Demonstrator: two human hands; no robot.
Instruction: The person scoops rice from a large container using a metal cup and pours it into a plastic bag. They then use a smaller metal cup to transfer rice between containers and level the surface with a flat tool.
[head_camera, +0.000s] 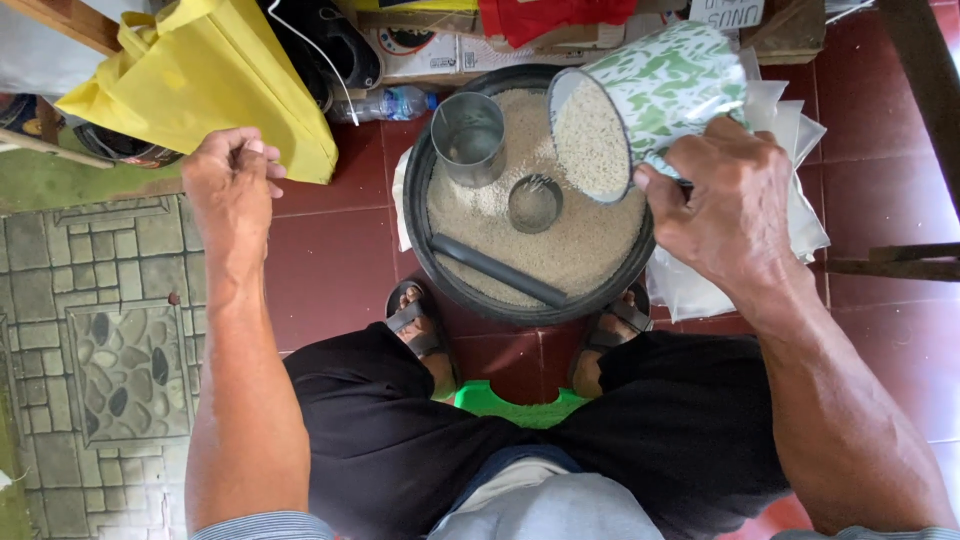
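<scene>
Right hand: the right hand was clenched around the green-and-white mug, gripping it at the handle side.
Mug: it was tilted on its side above the far right edge of the black basin, its mouth facing left and full of rice (no grains could be seen falling).
Left hand: the left hand was curled into a loose fist, holding nothing, well apart from the basin and just beside the yellow bag.
Basin: it stood on the red tiled floor between the person's sandalled feet, filled with rice.
In the rice: a tall metal can, a smaller metal can sunk in, and a black tube lying across the near side.
Beside the basin: clear plastic bags lay under the right hand.
</scene>
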